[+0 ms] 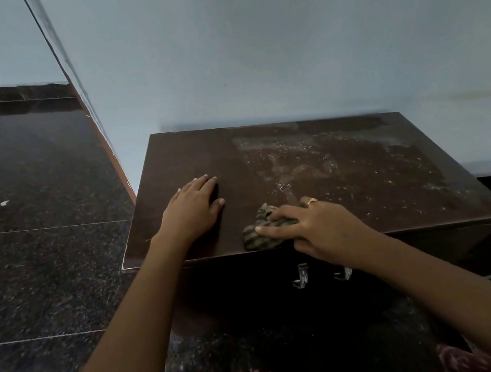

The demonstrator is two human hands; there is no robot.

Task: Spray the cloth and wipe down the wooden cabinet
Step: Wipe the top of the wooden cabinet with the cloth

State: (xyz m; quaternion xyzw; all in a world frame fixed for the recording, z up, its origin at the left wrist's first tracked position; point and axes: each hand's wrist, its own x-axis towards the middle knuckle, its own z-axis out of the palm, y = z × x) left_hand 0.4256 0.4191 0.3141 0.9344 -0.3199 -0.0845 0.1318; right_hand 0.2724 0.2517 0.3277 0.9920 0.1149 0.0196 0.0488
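A low dark wooden cabinet point(366, 186) stands against the pale blue wall. Its top is dusty and speckled on the right half and looks cleaner on the left. My right hand point(311, 226) presses a crumpled striped cloth point(261, 231) onto the top near the front edge, fingers closed over it. My left hand point(193, 207) lies flat, palm down, on the left part of the top, holding nothing. No spray bottle is in view.
Two metal handles point(303, 274) hang on the cabinet's dark front. Dark speckled stone floor point(39, 250) spreads to the left. A wall corner with a brown edge point(101, 138) runs down just left of the cabinet.
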